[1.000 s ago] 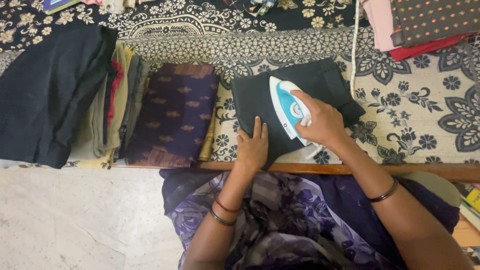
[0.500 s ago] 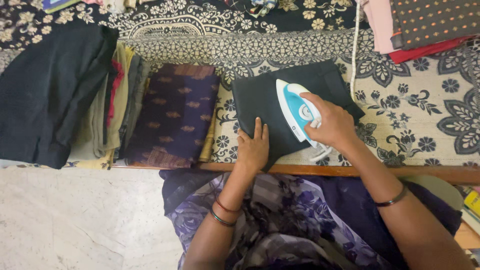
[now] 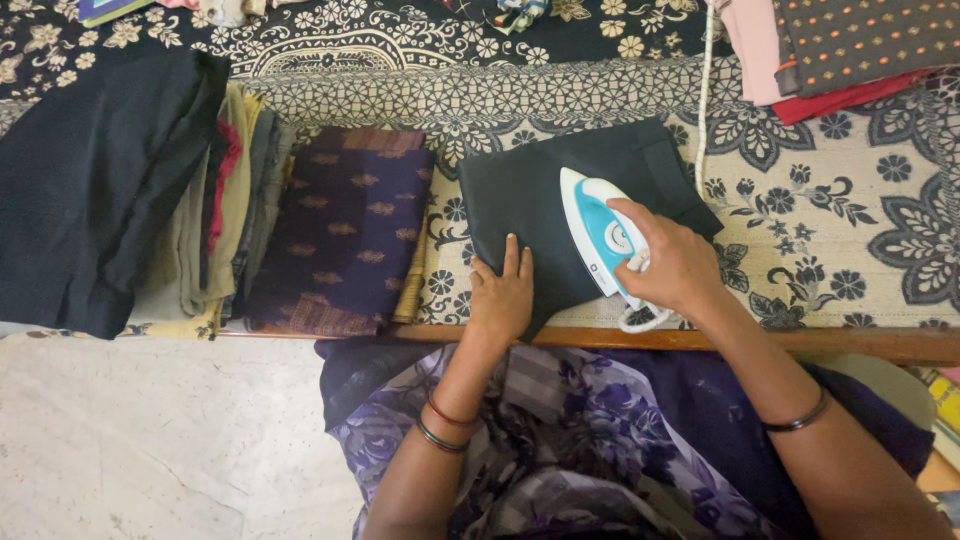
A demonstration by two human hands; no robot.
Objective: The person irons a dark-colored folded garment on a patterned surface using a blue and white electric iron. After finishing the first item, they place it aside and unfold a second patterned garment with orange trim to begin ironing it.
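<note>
Seen from above, both bare forearms reach forward from the bottom of the view. The left hand (image 3: 503, 292) lies flat, palm down, fingers (image 3: 512, 256) straight, close together and pointing away from the body, thumb tucked alongside. Its wrist is straight and carries two thin bangles, one red and one dark. The right hand (image 3: 672, 262) sits further forward and to the right, curled into a closed grip, knuckles up, thumb wrapped under. The right forearm runs diagonally from the lower right corner, with one dark bangle partway up. The elbows are bent and spread apart.
</note>
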